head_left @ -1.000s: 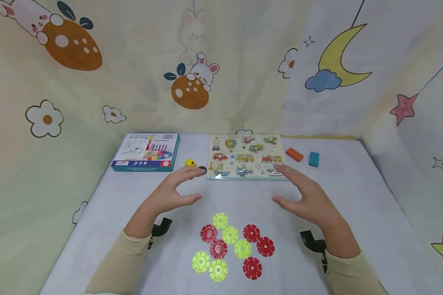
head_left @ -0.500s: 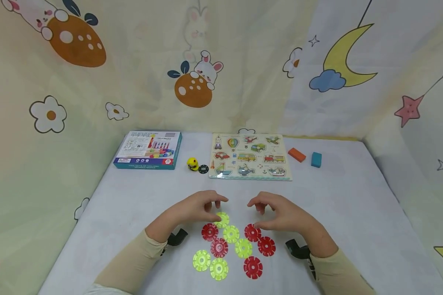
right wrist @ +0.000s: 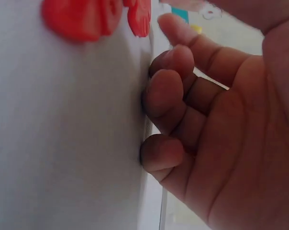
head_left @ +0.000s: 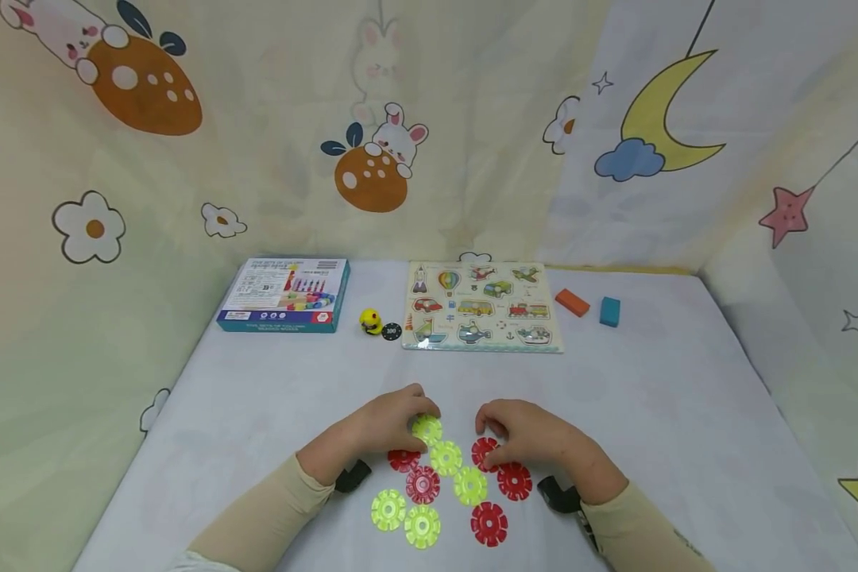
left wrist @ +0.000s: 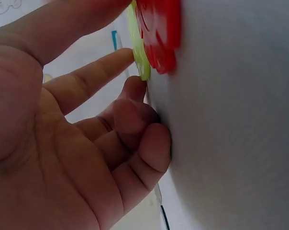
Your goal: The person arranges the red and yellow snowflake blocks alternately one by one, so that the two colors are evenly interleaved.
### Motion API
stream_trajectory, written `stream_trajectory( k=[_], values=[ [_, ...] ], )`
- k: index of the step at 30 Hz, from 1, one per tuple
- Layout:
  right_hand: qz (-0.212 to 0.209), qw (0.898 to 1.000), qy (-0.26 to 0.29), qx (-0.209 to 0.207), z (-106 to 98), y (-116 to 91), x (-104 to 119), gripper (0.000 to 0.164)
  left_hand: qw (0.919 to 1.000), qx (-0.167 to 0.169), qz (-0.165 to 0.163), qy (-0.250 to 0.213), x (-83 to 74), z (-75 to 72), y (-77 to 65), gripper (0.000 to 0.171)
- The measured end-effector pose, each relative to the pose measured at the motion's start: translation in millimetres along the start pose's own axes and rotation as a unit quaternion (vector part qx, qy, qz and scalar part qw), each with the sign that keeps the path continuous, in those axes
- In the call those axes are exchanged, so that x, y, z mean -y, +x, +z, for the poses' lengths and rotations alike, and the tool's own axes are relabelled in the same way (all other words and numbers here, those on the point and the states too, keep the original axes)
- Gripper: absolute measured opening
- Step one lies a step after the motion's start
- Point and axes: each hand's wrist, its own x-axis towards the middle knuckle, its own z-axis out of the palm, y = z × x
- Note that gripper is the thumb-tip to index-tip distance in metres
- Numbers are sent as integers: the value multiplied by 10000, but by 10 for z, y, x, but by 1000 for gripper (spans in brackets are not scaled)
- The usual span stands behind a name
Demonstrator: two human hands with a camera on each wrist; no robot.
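Several notched plastic interlocking discs, yellow-green and red, lie flat on the white table. My left hand [head_left: 386, 423] is at the farthest yellow-green disc [head_left: 427, 430], its index finger and thumb pinching opposite edges; in the left wrist view the index fingertip meets that disc [left wrist: 141, 60]. A red disc [head_left: 403, 461] is partly hidden under this thumb. My right hand [head_left: 536, 435] curves loosely over another red disc [head_left: 483, 450], thumb over its near side and index finger by its far edge. In the right wrist view a small gap separates the index fingertip from the red disc [right wrist: 139, 19].
Farther back stand a boxed set [head_left: 284, 294], a yellow toy figure [head_left: 370, 321], a black chip [head_left: 392, 331] marked 100, and a picture puzzle board [head_left: 482, 307]. An orange block [head_left: 572, 302] and a blue block [head_left: 610, 311] lie to its right. A printed cloth hangs behind.
Both hands came down and inward from above the table's middle to the discs. The left fingers closed on the yellow-green disc; the right hand lowered over a red one. The discs stayed in place.
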Motion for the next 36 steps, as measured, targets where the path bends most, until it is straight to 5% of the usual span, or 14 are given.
stream_trajectory(
  k=[15, 36],
  values=[
    [441, 9976, -536, 10, 75, -58, 170, 46, 9997, -55, -153, 193, 34, 71, 26, 42],
    [174, 9881, -1524, 71, 109, -105, 288, 45, 9882, 152, 811, 1293, -86, 4, -60, 48]
  ],
)
